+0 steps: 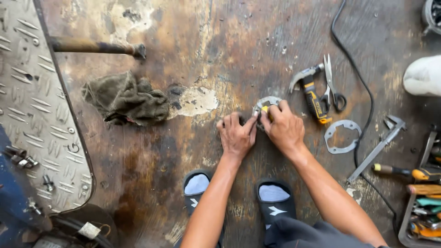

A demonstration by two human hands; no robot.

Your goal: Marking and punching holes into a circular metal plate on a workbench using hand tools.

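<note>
Left hand (236, 136): I saw fingertips pressed on the ring-shaped metal part (265, 104).
Right hand (284, 127): pinched a small yellow piece at the ring; mostly hidden.
Ring: on floor (220, 55), left of hammer (310, 92).

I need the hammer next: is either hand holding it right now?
No. The hammer lies on the floor beside the scissors, while both hands, left hand and right hand, are on a round metal part.

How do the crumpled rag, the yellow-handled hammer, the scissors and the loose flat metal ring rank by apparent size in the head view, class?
1. Crumpled rag, clearly largest.
2. Yellow-handled hammer and scissors: similar length, too close to rank.
3. Loose flat metal ring, smallest.
</note>
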